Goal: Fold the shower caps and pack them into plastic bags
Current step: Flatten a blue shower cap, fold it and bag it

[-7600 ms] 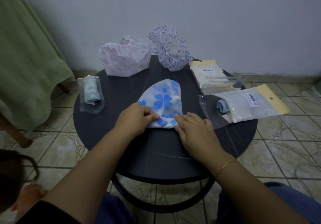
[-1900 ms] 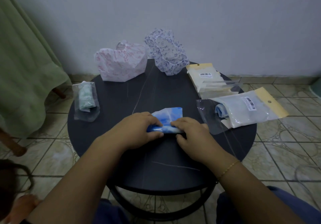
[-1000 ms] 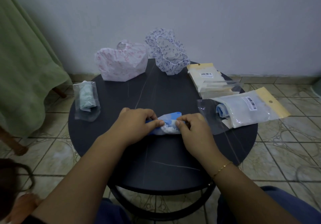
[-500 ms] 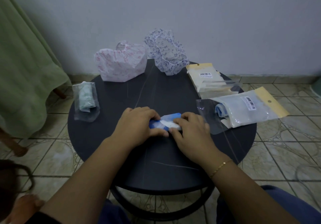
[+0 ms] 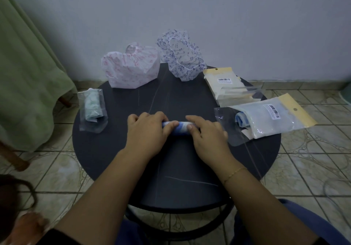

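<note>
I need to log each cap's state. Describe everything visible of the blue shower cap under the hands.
The blue shower cap is rolled into a tight, short cylinder lying crosswise on the dark round table, near its middle. It looks like thin, soft plastic, white with blue patches. Only the middle stretch shows: the left hand grips one end with curled fingers, and the right hand grips the other, a thumb pressed on top. It is not yet in any bag.
</note>
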